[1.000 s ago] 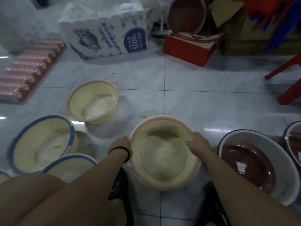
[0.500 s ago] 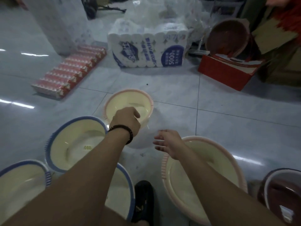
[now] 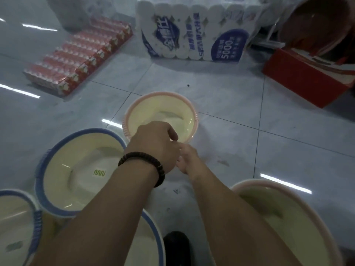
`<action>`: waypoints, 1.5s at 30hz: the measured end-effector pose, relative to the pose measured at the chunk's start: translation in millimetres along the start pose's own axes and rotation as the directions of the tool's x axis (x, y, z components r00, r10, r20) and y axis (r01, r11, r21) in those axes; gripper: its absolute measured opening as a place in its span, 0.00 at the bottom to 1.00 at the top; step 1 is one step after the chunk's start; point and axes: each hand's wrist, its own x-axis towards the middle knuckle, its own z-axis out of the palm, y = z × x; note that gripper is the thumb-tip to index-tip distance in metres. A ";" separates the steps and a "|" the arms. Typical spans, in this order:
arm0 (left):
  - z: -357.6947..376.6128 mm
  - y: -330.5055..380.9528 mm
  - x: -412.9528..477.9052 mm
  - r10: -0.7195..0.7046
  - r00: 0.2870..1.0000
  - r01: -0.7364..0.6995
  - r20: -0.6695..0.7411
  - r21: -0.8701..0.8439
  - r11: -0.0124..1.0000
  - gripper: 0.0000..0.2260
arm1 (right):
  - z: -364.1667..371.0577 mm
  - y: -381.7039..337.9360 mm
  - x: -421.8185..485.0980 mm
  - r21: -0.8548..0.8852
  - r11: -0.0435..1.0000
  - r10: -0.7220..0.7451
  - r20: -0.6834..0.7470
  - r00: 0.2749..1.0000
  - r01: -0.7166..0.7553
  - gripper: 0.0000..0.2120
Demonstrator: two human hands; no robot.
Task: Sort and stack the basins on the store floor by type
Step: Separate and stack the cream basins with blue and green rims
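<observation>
A small cream basin with a pink rim point(image 3: 134, 104) sits on the tiled floor ahead of me. My left hand point(image 3: 155, 143), with a dark bead bracelet on its wrist, curls its fingers over that basin's near rim. Just beside it, my right hand point(image 3: 188, 158) reaches to the same edge, its fingers hidden behind the left hand. A larger pink-rimmed basin point(image 3: 269, 184) stands at the lower right. Three blue-rimmed cream basins lie at the left: one point(image 3: 57, 146) by my left arm, one point(image 3: 36, 217) at the bottom left and one point(image 3: 159, 239) under my arm.
A big pack of tissue rolls point(image 3: 192, 31) stands at the back, with red shrink-wrapped packs point(image 3: 76, 60) to its left. At the back right, a red box point(image 3: 307, 79) has a brown basin point(image 3: 311, 25) leaning above it. My dark shoe point(image 3: 176, 246) is at the bottom.
Both hands left the large pink-rimmed basin and moved forward and left. The left hand now grips the small pink-rimmed basin's near rim, and the right hand has come in beside it.
</observation>
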 end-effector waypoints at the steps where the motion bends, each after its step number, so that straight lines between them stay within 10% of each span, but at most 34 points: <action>1: 3.1 -0.8 1.3 -0.003 1.000 0.003 0.009 0.004 1.000 0.06 | 1.9 3.3 5.0 0.023 1.000 0.002 0.013 1.000 -0.002 0.28; 13: 18.6 -37.1 7.9 -0.299 0.952 0.305 -0.062 0.161 0.939 0.33 | -43.9 -33.8 -103.7 -0.090 0.938 -0.347 -0.212 0.914 0.336 0.16; 20: 5.0 -17.8 -17.6 -0.425 0.904 0.330 0.033 -0.685 0.649 0.27 | -120.2 -41.2 -246.4 -0.076 0.838 -0.544 -0.189 0.817 0.540 0.16; 27: 17.1 49.1 -77.0 -0.157 0.986 0.145 0.051 -0.723 0.676 0.20 | -242.7 -38.6 -350.6 -0.317 0.810 -0.581 -0.321 0.748 0.493 0.25; 32: 52.6 85.7 -142.1 -0.064 0.994 0.105 0.093 -0.542 0.834 0.24 | -337.4 -12.1 -378.6 -0.380 0.776 -0.628 -0.539 0.561 0.504 0.30; 45: 225.3 8.2 -172.0 -0.240 0.953 0.292 0.185 -0.346 0.892 0.17 | -426.5 91.9 -310.5 -0.532 0.812 -0.533 -0.512 0.674 0.238 0.08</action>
